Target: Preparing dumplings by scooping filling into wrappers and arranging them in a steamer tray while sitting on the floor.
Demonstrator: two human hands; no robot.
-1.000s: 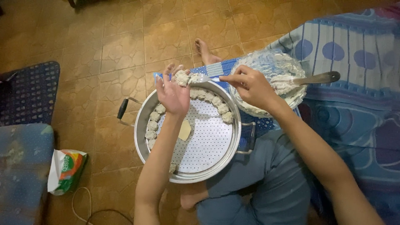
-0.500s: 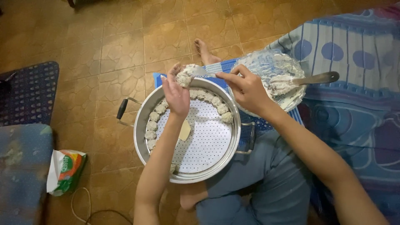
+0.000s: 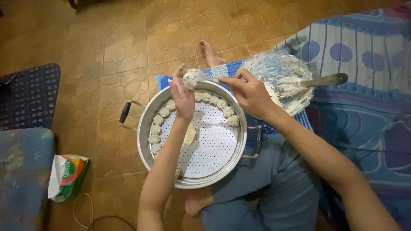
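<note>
My left hand (image 3: 183,95) hovers over the far rim of a round metal steamer pan (image 3: 145,128) and cups a pale lump of dough (image 3: 190,78). My right hand (image 3: 250,94) grips a spoon (image 3: 209,79) whose tip presses into that lump. Several shaped dough balls (image 3: 222,105) line the pan's perforated tray along the far and left edge. A small pale wedge (image 3: 189,134) lies on the tray under my left forearm. A bowl of white dough mix (image 3: 295,102) with a metal utensil handle (image 3: 327,79) sits at the right of the pan.
I sit on a brown tiled floor (image 3: 128,42), with a bare foot (image 3: 209,53) beyond the pan. A striped and dotted blue cloth (image 3: 364,85) covers the right. A small bag (image 3: 68,176) and a cord (image 3: 85,209) lie lower left, beside a blue cushion (image 3: 21,171).
Both hands have come together above the pan's far rim. My right hand brought the spoon from the bowl to the dough lump in my left hand.
</note>
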